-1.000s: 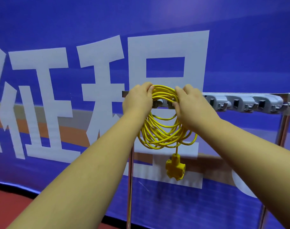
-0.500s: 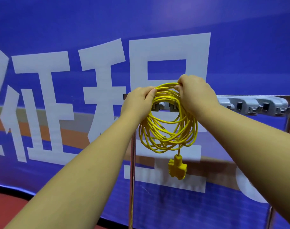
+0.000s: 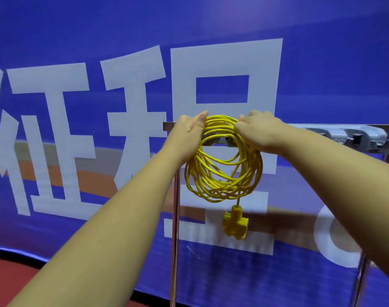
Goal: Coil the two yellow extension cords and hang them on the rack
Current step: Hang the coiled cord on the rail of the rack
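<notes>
The left hand (image 3: 186, 131) and right hand (image 3: 259, 131) each gripped the top of the coiled yellow cord (image 3: 222, 171), one on either side. The coil hung against the rack (image 3: 348, 136) at its left end, with its yellow socket block (image 3: 235, 223) dangling below.

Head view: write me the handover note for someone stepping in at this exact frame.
Left hand: grips the top left of the coiled cord.
Right hand: grips its top right.
Cord: coiled and held against the left end of the rack, at hook height. Its socket block dangles below.
Done: this cord is coiled. Whether it sits on a hook cannot be told.
Left: seat it on a hook and let go, then coil and hang the second cord, which is not in view.
</notes>
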Motion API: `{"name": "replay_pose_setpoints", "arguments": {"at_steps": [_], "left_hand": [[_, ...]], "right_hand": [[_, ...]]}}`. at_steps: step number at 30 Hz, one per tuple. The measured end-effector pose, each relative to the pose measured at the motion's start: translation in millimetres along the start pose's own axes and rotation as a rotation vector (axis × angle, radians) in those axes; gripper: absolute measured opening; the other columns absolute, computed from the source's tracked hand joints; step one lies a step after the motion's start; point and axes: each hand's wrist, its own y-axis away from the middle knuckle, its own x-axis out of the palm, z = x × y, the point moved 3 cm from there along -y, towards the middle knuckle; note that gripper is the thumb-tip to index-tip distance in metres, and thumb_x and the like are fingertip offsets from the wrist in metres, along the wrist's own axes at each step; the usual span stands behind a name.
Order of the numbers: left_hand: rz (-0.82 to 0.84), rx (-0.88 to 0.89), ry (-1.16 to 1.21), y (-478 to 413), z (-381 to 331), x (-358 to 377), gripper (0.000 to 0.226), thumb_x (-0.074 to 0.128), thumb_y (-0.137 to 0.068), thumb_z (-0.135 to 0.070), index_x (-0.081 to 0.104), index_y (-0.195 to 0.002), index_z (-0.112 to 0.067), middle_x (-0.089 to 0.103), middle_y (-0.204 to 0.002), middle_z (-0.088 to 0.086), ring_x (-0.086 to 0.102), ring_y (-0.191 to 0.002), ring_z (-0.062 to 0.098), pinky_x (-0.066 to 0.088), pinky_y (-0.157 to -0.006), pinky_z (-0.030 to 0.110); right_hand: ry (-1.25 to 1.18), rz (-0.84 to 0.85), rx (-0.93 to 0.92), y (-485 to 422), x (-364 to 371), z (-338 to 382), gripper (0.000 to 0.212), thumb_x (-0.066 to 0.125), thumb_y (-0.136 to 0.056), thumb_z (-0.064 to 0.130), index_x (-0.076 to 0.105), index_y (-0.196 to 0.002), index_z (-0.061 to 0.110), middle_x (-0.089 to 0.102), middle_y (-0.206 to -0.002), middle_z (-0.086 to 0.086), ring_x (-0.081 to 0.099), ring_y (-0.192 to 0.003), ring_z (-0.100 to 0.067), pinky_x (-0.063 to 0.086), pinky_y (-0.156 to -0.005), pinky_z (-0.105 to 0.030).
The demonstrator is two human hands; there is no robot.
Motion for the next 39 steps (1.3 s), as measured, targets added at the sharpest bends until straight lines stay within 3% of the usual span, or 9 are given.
{"name": "replay_pose_setpoints", "arguments": {"at_steps": [3, 7, 14, 18, 23, 30, 33, 36, 39], "left_hand": [[0.148, -0.011, -0.151, 5, 0, -5, 0.088, 0.046, -0.094, -0.078, 0.024, -0.165, -0.030, 0.051, -0.134, 0.002, 0.052, -0.117, 0.012, 0.042, -0.090, 0.032], [0.203, 0.074, -0.402, 8, -3, -8, 0.118, 0.069, -0.083, -0.073, -0.002, -0.167, -0.030, 0.036, -0.157, 0.005, 0.046, -0.139, 0.023, 0.048, -0.098, 0.034], [0.008, 0.032, -0.454, -1, -14, -10, 0.061, 0.053, -0.103, -0.055, 0.048, -0.155, -0.023, 0.058, -0.144, 0.007, 0.057, -0.127, 0.024, 0.043, -0.089, 0.030], [0.000, -0.120, -0.246, -7, -20, -11, 0.044, 0.064, -0.091, -0.068, 0.080, -0.099, -0.027, 0.077, -0.088, 0.002, 0.074, -0.084, 0.023, 0.064, -0.072, 0.042], [-0.014, -0.227, -0.156, -11, -32, -20, 0.046, 0.072, -0.085, -0.069, 0.080, -0.102, -0.027, 0.074, -0.084, 0.007, 0.071, -0.071, 0.018, 0.063, -0.063, 0.037], [0.054, -0.426, 0.224, -9, -32, -14, 0.038, 0.068, -0.095, -0.057, 0.077, -0.111, -0.025, 0.080, -0.095, 0.012, 0.078, -0.077, 0.030, 0.066, -0.073, 0.045], [0.045, -0.563, 0.193, -13, -33, -14, 0.039, 0.065, -0.096, -0.050, 0.074, -0.099, -0.013, 0.076, -0.089, 0.017, 0.071, -0.073, 0.029, 0.061, -0.076, 0.039], [-0.031, -0.492, 0.135, -21, -41, -13, 0.022, 0.069, -0.091, -0.035, 0.062, -0.078, -0.019, 0.064, -0.082, 0.003, 0.060, -0.066, 0.018, 0.055, -0.067, 0.033], [-0.014, -0.482, -0.007, -25, -41, -8, 0.026, 0.053, -0.094, -0.037, 0.055, -0.082, -0.015, 0.054, -0.078, 0.007, 0.054, -0.064, 0.021, 0.046, -0.060, 0.033]], "right_hand": [[0.014, 0.012, 0.008, 3, 7, 0, 0.077, 0.034, -0.101, 0.059, 0.030, -0.161, 0.012, 0.041, -0.158, -0.020, 0.039, -0.140, -0.042, 0.038, -0.110, -0.054], [-0.035, -0.052, -0.025, 5, 11, -3, 0.087, 0.040, -0.102, 0.062, 0.008, -0.169, 0.017, 0.031, -0.165, -0.016, 0.035, -0.148, -0.039, 0.036, -0.116, -0.055], [0.042, -0.318, -0.173, 30, 12, 7, 0.075, 0.064, -0.087, 0.066, 0.044, -0.149, 0.028, 0.049, -0.144, -0.007, 0.056, -0.121, -0.035, 0.047, -0.096, -0.051], [-0.054, -0.386, -0.133, 29, 15, 11, 0.036, 0.062, -0.100, 0.036, 0.055, -0.131, 0.019, 0.054, -0.127, -0.009, 0.061, -0.106, -0.037, 0.051, -0.082, -0.048], [-0.217, -0.410, -0.044, 26, 11, 8, 0.022, 0.057, -0.107, 0.036, 0.065, -0.113, 0.017, 0.060, -0.107, -0.005, 0.059, -0.099, -0.031, 0.037, -0.074, -0.037], [-0.482, -0.482, 0.083, 9, -7, -4, 0.017, 0.058, -0.104, 0.039, 0.069, -0.116, 0.035, 0.074, -0.103, 0.000, 0.067, -0.090, -0.025, 0.057, -0.075, -0.036], [-0.420, -0.381, 0.100, 2, -13, -10, 0.019, 0.059, -0.103, 0.036, 0.076, -0.113, 0.035, 0.076, -0.107, -0.002, 0.069, -0.092, -0.028, 0.064, -0.076, -0.044], [-0.337, -0.328, 0.054, -2, -10, -8, 0.026, 0.052, -0.104, 0.033, 0.076, -0.114, 0.027, 0.075, -0.105, -0.004, 0.066, -0.089, -0.025, 0.055, -0.069, -0.033], [-0.320, -0.333, 0.040, -2, -4, -2, 0.029, 0.049, -0.103, 0.043, 0.071, -0.110, 0.025, 0.072, -0.100, -0.002, 0.064, -0.087, -0.024, 0.052, -0.069, -0.034]]}}
